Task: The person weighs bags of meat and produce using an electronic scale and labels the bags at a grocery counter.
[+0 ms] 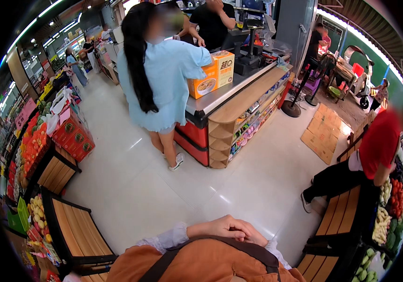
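My left hand (pixel 219 226) and my right hand (pixel 254 235) are clasped together in front of my waist, just above the orange-brown apron (pixel 196 261). Both are closed, their fingers folded against each other, and no object shows in them. Part of the fingers is hidden where the hands overlap. White cuffs show at both wrists. Well ahead of them, a person in a light blue shirt (pixel 164 80) stands at the checkout counter (pixel 196 113), one arm by a yellow-orange carton (pixel 218 75) on its top.
Behind the counter is a person in black (pixel 213 23). Wooden slatted stands (pixel 77 225) with fruit line the left. At right, a person in red (pixel 379 141) leans by a vegetable display (pixel 382 225). Flattened cardboard (pixel 322 134) lies on the floor near standing fans (pixel 291 109).
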A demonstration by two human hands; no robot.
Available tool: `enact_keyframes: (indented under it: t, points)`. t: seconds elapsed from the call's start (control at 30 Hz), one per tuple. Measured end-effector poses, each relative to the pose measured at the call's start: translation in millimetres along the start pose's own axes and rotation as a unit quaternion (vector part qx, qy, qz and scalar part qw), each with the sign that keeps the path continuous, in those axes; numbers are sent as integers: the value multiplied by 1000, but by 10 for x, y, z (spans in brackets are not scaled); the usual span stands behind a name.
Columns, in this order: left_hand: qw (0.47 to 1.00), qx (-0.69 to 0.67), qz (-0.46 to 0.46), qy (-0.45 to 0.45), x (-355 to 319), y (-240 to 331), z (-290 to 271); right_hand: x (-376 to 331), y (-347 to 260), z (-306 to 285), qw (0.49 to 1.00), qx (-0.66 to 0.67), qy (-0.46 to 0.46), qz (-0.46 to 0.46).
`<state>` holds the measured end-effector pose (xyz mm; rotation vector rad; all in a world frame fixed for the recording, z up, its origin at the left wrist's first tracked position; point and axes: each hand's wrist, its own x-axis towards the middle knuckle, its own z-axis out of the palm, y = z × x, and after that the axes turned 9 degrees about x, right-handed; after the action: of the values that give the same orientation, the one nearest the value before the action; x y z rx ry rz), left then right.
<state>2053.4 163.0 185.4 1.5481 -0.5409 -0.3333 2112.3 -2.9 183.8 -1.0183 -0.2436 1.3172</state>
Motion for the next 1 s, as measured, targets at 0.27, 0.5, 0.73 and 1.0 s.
enact_keyframes:
  t: [0.27, 0.5, 0.73, 1.0]
  points:
    - [999, -14, -33, 35, 1544, -271, -1222, 913, -1208, -1425, 997, -58, -19, -36]
    - [991, 40, 35, 126, 2790, -553, -2057, 1564, -2427, -2404, 989, -119, -81, -23]
    - [980, -32, -18, 196, 3321, -649, -2958, 2543, -3136, -2984, 985, -142, -96, 9]
    - [968, -21, -46, 245, 3623, -567, -4024, 3470, -3875, -3195, 988, 31, -108, 107]
